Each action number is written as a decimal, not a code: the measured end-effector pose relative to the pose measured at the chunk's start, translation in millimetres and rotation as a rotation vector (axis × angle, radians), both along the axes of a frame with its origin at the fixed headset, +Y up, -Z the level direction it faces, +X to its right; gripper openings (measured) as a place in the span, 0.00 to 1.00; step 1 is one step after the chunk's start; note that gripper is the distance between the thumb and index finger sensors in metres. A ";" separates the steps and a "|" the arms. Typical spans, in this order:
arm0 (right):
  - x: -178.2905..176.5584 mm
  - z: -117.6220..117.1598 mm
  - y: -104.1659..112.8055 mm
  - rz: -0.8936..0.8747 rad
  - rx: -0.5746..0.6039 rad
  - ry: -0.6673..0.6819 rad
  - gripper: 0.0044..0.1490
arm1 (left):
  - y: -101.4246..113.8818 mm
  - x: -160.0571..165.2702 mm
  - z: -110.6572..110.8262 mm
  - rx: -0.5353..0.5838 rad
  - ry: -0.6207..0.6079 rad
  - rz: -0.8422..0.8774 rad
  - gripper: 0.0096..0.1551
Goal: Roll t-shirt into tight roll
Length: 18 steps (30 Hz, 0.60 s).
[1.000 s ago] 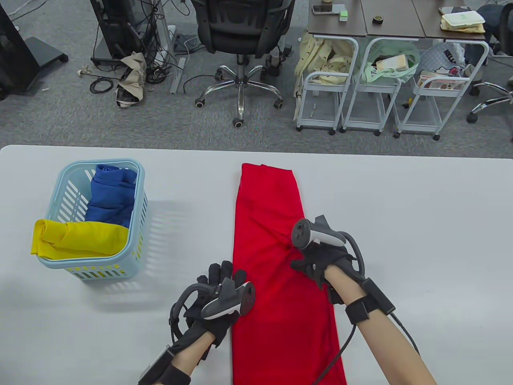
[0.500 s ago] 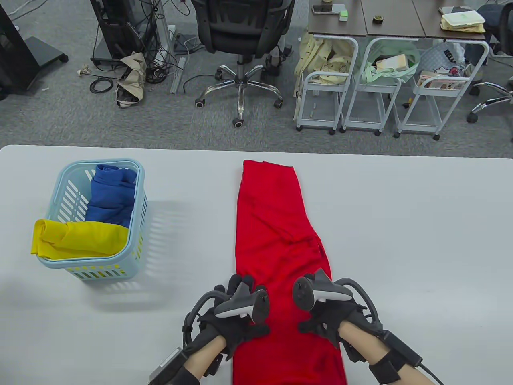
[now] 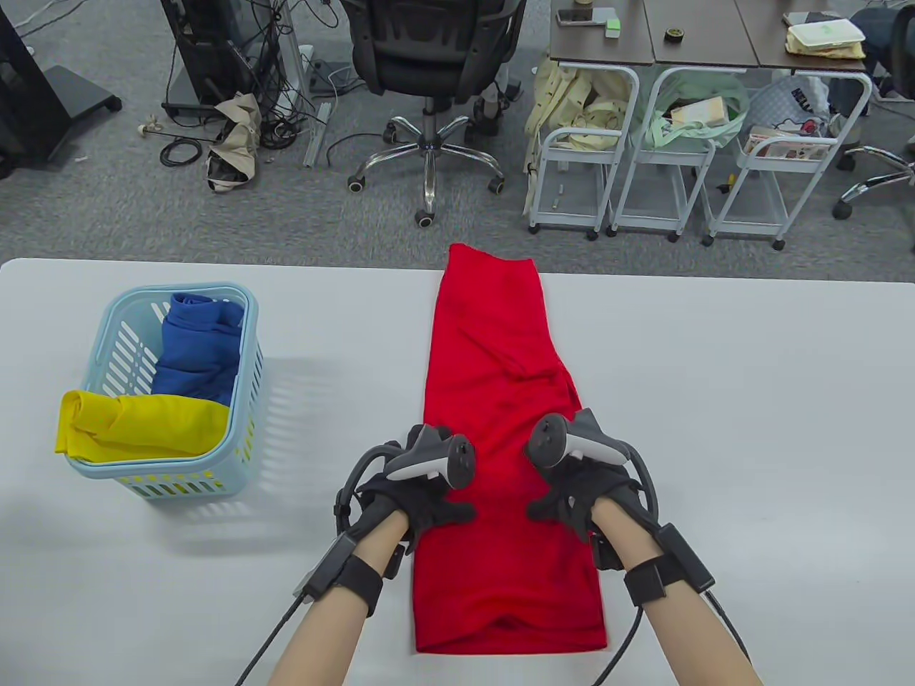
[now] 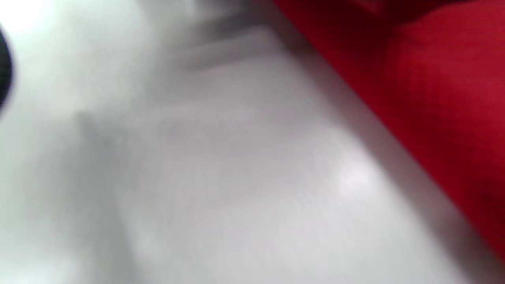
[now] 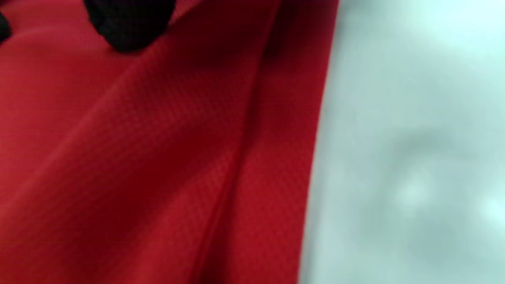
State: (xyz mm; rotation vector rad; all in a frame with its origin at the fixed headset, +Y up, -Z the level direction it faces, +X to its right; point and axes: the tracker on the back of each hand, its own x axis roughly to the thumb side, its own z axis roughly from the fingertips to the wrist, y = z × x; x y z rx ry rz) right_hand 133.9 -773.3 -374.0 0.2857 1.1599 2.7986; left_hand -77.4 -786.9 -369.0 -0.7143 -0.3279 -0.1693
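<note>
Item: red knit-fabric t-shirt [image 3: 500, 457], folded lengthwise into a long narrow strip. Location: centre of the white surface [image 3: 750, 429], running from near the person's edge to the far edge, where its far end reaches or slightly overhangs the rim. Near end squared off, with a small raised ripple. A diagonal crease crosses the strip ahead of the hands, and the right edge flares wider there.

Left hand [image 3: 429, 500], black sensor glove: lies on the strip's left edge, thumb out across the cloth. The tracker hides the fingers, so whether they lie flat or pinch cannot be told. The left wrist view is blurred and shows only cloth edge and surface.

Right hand [image 3: 579, 496], black sensor glove: lies on the strip's right edge, thumb pointing inward. Fingers likewise hidden; the right wrist view shows one dark fingertip [image 5: 126, 27] against ridged cloth, grip uncertain.

Step in hand, judged: smoothing and squaring the strip before rolling; no roll is started yet.

Handling notes, judged:
- Press out the diagonal crease and tuck the flared right edge in, so the width is even.
- Start at the near end with a small, firm first turn, since it sets the tightness.
- Keep both hands level, or the roll will cone.
- Thin cloth slides on the smooth surface; hold tension.

Adjacent: pale blue slotted plastic basket [image 3: 243, 371], left, holding a blue rolled garment [image 3: 196, 350] and a yellow rolled garment [image 3: 136, 425].
</note>
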 end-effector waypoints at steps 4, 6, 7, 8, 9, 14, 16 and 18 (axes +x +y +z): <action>-2.2 -6.6 1.3 0.021 0.001 -0.005 0.59 | 4.8 4.5 -0.7 0.045 -0.012 -0.045 0.49; -1.6 -7.5 1.0 0.014 0.002 -0.008 0.59 | 8.2 6.5 9.8 0.084 -0.025 -0.081 0.45; -1.0 -7.6 0.6 0.008 0.005 -0.007 0.59 | 10.5 6.1 18.6 0.094 -0.027 -0.098 0.44; -0.6 -7.4 0.3 0.003 0.009 -0.007 0.59 | 11.8 5.2 26.0 0.090 -0.026 -0.112 0.45; -0.2 -7.3 0.0 0.000 0.010 -0.006 0.59 | 13.1 2.7 36.6 0.080 -0.036 -0.118 0.45; -3.3 -7.4 1.9 0.033 0.029 -0.010 0.58 | 4.1 -15.4 80.6 -0.069 -0.053 0.060 0.49; -7.5 -6.1 4.6 0.076 0.046 -0.014 0.58 | -4.0 -21.7 89.0 -0.101 -0.024 0.057 0.50; -14.2 0.3 9.7 0.133 0.092 -0.016 0.56 | -9.4 -25.4 89.8 -0.047 -0.062 0.059 0.50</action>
